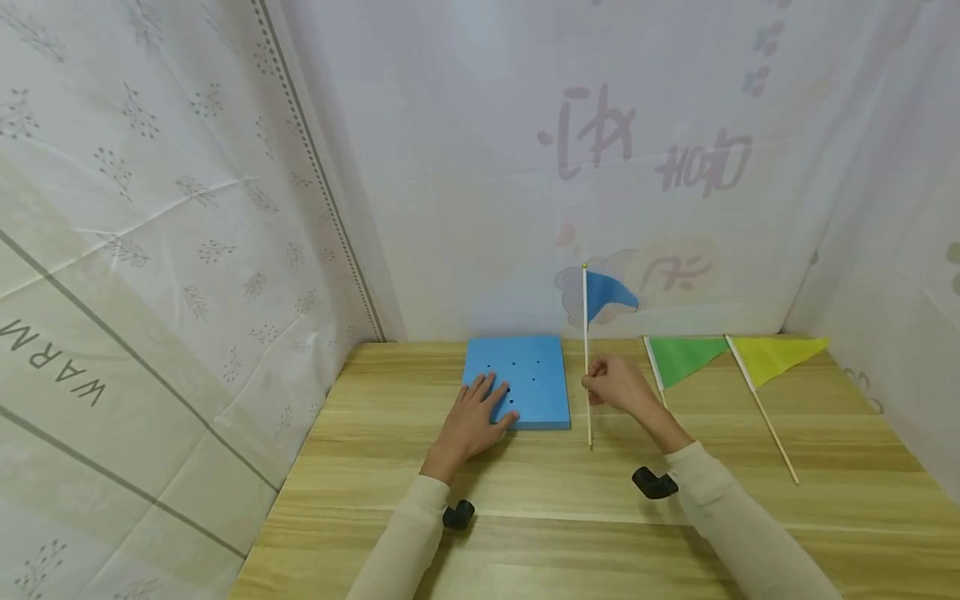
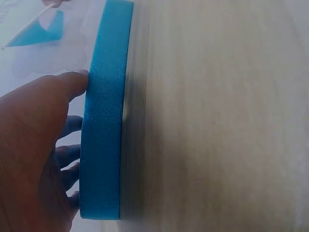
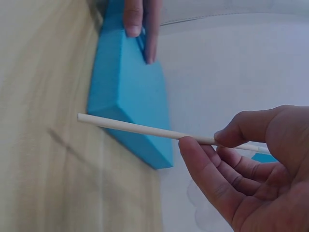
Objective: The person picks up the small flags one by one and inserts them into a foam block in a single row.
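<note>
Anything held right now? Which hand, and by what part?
The right hand pinches the blue flag by the middle of its stick, upright. The left hand holds nothing; it lies flat on the foam block.

Two bare hands, left hand and right hand, no rings or gloves showing. Both arms wear long cream sleeves, snug and plain, reaching right to the wrists. Strapped under each wrist sits a small black camera mount, rounded and glossy.
</note>
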Tool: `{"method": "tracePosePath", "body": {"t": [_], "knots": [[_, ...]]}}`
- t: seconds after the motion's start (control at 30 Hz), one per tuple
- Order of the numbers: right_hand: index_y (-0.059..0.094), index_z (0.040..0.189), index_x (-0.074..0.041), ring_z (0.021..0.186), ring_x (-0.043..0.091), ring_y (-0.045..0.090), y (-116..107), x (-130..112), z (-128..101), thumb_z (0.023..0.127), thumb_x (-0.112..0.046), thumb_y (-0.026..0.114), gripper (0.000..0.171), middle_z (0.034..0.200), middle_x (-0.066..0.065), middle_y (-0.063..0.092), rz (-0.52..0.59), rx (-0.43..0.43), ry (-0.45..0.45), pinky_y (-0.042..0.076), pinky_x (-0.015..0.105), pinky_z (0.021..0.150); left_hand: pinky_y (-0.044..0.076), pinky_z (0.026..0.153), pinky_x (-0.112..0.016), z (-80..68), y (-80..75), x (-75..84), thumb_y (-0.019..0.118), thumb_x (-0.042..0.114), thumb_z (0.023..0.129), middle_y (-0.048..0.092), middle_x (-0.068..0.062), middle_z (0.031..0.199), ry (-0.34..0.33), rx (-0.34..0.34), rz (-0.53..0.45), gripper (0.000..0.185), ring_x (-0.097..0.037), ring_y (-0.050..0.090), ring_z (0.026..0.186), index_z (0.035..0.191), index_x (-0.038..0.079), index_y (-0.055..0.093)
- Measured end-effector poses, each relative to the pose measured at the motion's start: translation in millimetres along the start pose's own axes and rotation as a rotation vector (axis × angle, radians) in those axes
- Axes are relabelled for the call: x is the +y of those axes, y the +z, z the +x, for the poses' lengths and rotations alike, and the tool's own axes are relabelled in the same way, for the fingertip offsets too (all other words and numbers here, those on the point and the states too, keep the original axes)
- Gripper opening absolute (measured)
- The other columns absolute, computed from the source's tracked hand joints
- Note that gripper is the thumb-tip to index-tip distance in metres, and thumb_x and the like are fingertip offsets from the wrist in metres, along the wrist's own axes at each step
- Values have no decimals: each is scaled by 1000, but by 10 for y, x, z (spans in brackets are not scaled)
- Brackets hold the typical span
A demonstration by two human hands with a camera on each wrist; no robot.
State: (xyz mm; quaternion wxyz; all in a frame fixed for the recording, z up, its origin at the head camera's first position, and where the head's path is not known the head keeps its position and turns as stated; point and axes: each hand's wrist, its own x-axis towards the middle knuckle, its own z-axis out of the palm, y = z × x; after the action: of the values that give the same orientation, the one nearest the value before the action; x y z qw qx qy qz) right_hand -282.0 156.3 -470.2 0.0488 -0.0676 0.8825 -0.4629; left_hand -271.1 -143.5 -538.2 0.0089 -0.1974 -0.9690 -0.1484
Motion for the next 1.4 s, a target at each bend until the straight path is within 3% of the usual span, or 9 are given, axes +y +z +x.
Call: {"method": "tracePosePath", "body": {"t": [0.13,0.4,0.73,0.97,1.17,1.4], "knots": [[63,97,1,72,21,78,-36,-101,45,100,-11,63,12,93,17,72,9,9,-25,68,48,78,17,135,-58,-2,-10,2,53,57,109,26,-12,177,-3,8,-7,70,-36,21,166,167,20,40],[64,101,1,75,22,80,-69,-220,101,101,-11,65,12,96,16,72,-6,24,-60,67,34,69,18,135,-58,19,-17,-20,52,59,108,26,-11,177,1,5,9,71,-35,21,166,167,21,41],[64,100,-2,74,21,78,-43,-358,138,102,-14,66,12,93,14,70,-28,46,-94,67,38,70,18,135,-58,-3,9,-30,52,59,108,26,-11,177,-2,9,-5,71,-36,21,166,167,20,41],[65,98,-3,80,30,80,-17,-479,231,101,-13,64,11,92,14,72,-53,64,-151,65,34,67,18,135,-58,-25,12,-22,52,59,108,26,-11,177,-7,7,-12,71,-36,20,166,167,20,40],[65,98,-4,74,22,78,20,-570,336,99,-13,63,10,92,13,71,-79,74,-168,64,31,65,18,135,-59,-22,5,-9,53,59,108,27,-12,177,-4,7,-21,70,-36,21,166,167,21,41],[66,97,-4,72,25,77,55,-722,446,99,-14,65,10,87,11,72,-102,92,-190,57,29,59,19,135,-60,-19,-4,3,53,59,108,28,-12,176,2,12,-19,70,-37,22,165,166,20,42]]}}
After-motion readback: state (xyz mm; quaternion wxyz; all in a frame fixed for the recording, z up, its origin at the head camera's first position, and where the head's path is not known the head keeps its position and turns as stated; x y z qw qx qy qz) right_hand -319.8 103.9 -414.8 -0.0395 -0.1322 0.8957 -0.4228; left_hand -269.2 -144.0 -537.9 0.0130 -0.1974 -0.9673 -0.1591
